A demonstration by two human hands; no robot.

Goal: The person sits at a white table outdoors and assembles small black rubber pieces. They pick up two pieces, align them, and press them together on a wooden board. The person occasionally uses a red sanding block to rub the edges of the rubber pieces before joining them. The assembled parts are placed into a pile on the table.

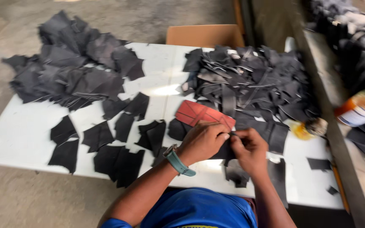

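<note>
My left hand [203,141] and my right hand [249,150] meet over the near edge of a white table [22,131], both pinching a dark cut piece of leather-like material [224,151] between them. A teal watch sits on my left wrist. Just beyond my hands lies a red flat template [199,113] with scored lines. Behind it rises a big heap of black strips and scraps [250,82]. More flat black cut pieces [119,158] lie spread out to the left of my hands.
A second large pile of black pieces [77,63] covers the table's far left. A yellow-lidded jar [307,128] stands at the right edge. A cardboard box [203,36] sits behind the table. A shelf with more black material [355,46] runs along the right.
</note>
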